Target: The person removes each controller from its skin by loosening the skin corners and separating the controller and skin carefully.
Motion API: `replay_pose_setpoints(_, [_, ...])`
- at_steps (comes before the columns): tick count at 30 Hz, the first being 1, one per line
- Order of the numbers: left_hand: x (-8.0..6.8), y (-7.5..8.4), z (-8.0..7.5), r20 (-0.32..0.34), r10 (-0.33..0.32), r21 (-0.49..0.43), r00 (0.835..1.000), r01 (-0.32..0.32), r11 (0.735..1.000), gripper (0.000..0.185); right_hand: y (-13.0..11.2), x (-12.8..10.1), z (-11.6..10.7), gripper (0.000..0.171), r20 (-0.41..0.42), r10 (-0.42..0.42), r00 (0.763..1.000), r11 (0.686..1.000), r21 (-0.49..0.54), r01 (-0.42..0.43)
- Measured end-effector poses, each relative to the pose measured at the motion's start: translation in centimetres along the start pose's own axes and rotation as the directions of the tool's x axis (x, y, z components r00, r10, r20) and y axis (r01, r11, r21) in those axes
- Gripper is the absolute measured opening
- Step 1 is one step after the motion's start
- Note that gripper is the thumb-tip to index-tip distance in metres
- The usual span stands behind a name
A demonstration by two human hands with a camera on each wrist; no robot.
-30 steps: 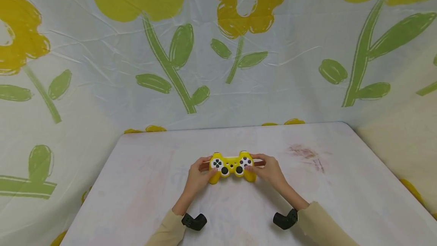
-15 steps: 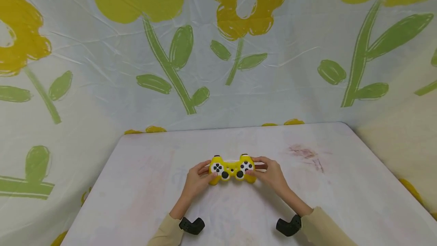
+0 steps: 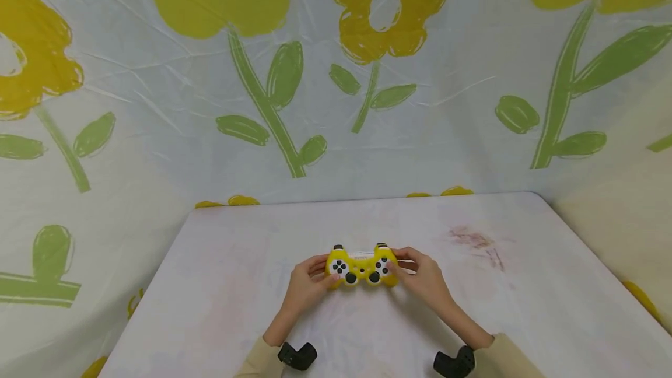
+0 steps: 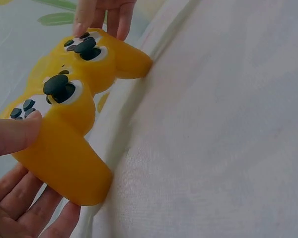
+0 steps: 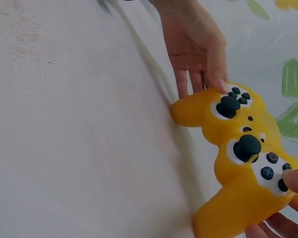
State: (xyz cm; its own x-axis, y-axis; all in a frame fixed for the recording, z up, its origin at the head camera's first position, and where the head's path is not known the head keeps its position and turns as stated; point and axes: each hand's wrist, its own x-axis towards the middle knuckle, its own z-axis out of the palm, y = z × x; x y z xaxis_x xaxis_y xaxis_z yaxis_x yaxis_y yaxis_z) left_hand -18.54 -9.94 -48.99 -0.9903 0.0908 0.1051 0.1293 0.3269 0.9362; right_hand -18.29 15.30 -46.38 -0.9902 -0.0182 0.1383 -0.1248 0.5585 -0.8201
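Yellow game controller (image 3: 361,266) held just above a white table (image 3: 525,308), near its middle. Left hand (image 3: 305,284) grips its left handle, right hand (image 3: 426,280) its right handle, thumbs on the buttons.

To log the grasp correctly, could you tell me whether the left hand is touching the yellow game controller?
Touching. In the left wrist view, the left hand rests its thumb on the yellow game controller, with the fingers under its grip.

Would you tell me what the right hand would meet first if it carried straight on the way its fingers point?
The right hand already grips the yellow controller; beyond it, probably the left hand, though depth is unclear.
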Motion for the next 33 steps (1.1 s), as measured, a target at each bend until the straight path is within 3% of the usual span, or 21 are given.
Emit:
replay_pose_setpoints(5, [0.2, -0.1, -0.4, 0.072, 0.002, -0.037, 0.997, 0.001, 0.999, 0.056, 0.8, 0.3, -0.7, 0.027, 0.062, -0.008, 0.998, 0.998, 0.068, 0.004])
replay_pose_setpoints(8, [0.4, -0.2, -0.6, 0.125, 0.017, -0.025, 0.992, -0.014, 1.0, 0.057, 1.1, 0.5, -1.1, 0.029, 0.104, -0.009, 0.995, 0.995, 0.098, -0.001])
replay_pose_setpoints(12, [0.6, -0.1, -0.7, 0.159, 0.024, 0.02, 0.987, -0.028, 0.999, 0.054, 1.1, 0.6, -1.3, 0.029, 0.1, 0.027, 0.995, 0.996, 0.08, -0.035])
replay_pose_setpoints(20, [1.0, 0.6, -0.7, 0.122, 0.035, 0.11, 0.992, -0.048, 0.993, 0.048, 0.2, 0.9, -1.2, 0.028, 0.079, 0.095, 0.992, 0.988, 0.116, -0.104])
replay_pose_setpoints(29, [2.0, 1.2, 0.0, 0.09, 0.08, 0.12, 0.993, -0.091, 0.989, 0.047, 0.3, 1.8, -1.8, 0.028, 0.027, 0.039, 0.999, 0.993, 0.111, -0.041])
replay_pose_setpoints(33, [2.7, 1.7, 0.3, 0.081, 0.056, 0.085, 0.995, -0.063, 0.994, 0.046, 0.3, 2.3, -1.9, 0.028, 0.003, 0.039, 0.999, 0.993, 0.112, -0.039])
